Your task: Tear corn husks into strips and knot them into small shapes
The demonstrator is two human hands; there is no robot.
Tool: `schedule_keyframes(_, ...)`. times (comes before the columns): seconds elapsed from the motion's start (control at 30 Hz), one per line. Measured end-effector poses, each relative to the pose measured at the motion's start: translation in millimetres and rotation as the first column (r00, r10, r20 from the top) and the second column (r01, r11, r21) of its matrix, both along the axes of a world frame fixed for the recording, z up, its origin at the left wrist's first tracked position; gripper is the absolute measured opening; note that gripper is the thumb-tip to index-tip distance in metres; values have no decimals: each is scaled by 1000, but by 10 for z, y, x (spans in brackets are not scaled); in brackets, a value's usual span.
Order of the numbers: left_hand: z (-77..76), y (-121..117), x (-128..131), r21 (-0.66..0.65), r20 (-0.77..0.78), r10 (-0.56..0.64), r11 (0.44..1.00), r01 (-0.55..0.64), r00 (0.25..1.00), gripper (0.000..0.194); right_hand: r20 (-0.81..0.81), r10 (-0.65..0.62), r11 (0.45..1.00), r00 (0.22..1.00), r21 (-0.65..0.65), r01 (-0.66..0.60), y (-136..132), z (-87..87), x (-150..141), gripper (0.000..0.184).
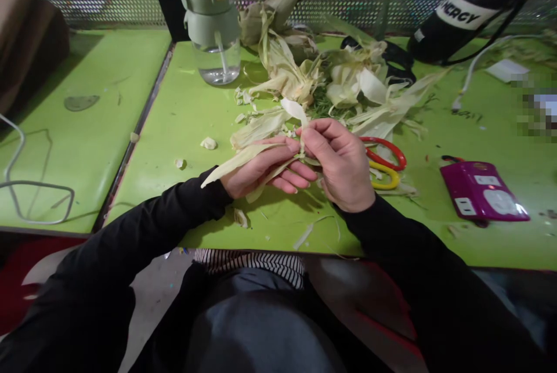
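Husk strips (237, 163): in your hands above the desk (148, 187), apparently unfinished. Your left hand (261, 170): thumb pressed on strips, fingers extended. Your right hand (346, 164): pinching the strips' gathered end. Loose husks (292, 78): heaped beyond, seemingly unworked; finished pieces, none identifiable.
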State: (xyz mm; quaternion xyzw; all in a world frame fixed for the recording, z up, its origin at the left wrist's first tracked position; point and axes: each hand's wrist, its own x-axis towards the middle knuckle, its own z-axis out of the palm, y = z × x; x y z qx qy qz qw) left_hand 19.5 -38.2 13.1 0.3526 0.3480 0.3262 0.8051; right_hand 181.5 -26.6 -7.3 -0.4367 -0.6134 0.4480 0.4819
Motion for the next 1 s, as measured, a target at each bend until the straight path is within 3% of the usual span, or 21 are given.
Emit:
schedule_keyframes(0.2,-5,19,-19,-16,31,79,997,-79,996,18,11,0,998,1000,62,-1,-16,-7,-2,21)
schedule_keyframes(0.4,14,2,-35,6,9,47,999,-47,999,21,6,-9,999,1000,44,9,6,-30,-8,25)
schedule_keyframes(0.67,-59,5,-32,17,-4,207,978,-207,978,9,67,-37,999,997,39,35,92,57,50,23)
schedule_keyframes(0.9,-20,27,-103,110,6,128,986,-128,992,5,82,27,995,996,94,-35,91,147,45,34)
schedule_keyframes(1.0,-35,34,-109,235,-32,94,968,-84,995,20,67,40,991,997,126,-48,79,146,42,33)
